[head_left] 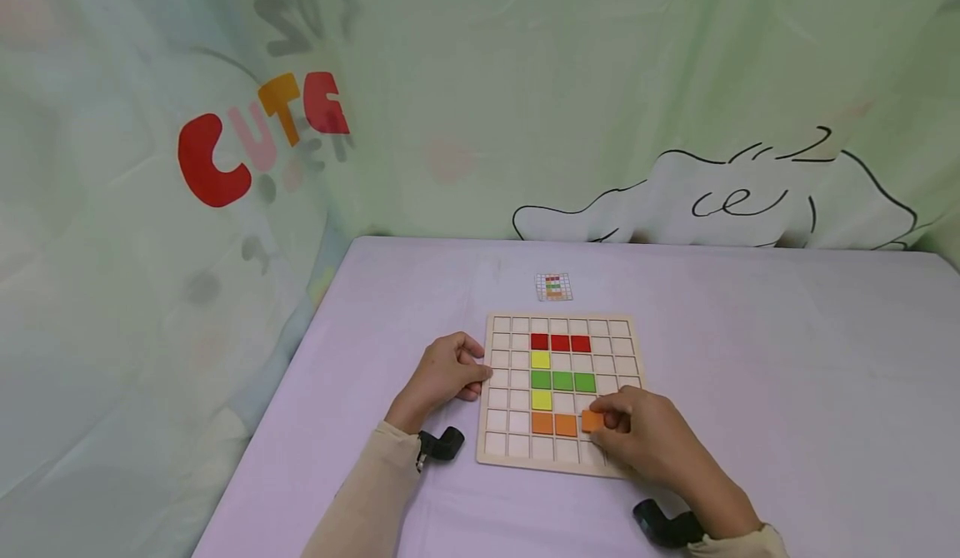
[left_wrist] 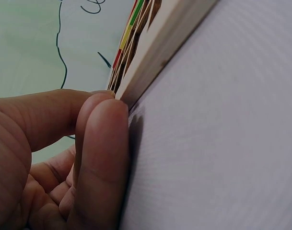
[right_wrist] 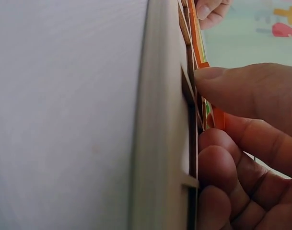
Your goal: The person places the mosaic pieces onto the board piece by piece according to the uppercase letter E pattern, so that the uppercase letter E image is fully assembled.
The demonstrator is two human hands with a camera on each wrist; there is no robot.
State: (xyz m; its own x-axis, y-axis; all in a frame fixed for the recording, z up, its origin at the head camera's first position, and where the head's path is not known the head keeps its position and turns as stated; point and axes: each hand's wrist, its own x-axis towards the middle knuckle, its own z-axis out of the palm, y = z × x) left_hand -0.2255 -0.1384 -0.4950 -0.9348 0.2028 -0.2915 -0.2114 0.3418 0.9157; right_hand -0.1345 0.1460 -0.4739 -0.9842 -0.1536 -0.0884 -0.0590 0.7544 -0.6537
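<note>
A light wooden grid board (head_left: pixel 633 333) lies flat, with square cells. Along its left edge, the thumb and fingertips of my left hand (head_left: pixel 450 368) hold the rim; the left wrist view has this board's edge (left_wrist: pixel 150 60) at the fingertips. My right hand (head_left: pixel 652 433) pinches an orange square tile (head_left: pixel 592 421) between thumb and fingers over the lower right cells. That orange tile (right_wrist: pixel 218 118) is mostly hidden in the right wrist view. Two orange tiles (head_left: pixel 553 424) sit left of it in the same row. Above are yellow tiles (head_left: pixel 541 360), green tiles (head_left: pixel 562 381) and red tiles (head_left: pixel 559 343).
Behind the board lies a small card (head_left: pixel 553 287) printed with a coloured grid pattern. A pale lilac cloth (head_left: pixel 787 358) covers the table. Printed green curtains (head_left: pixel 450 108) hang at the back and left. Black wrist devices (head_left: pixel 442 443) are worn on both arms.
</note>
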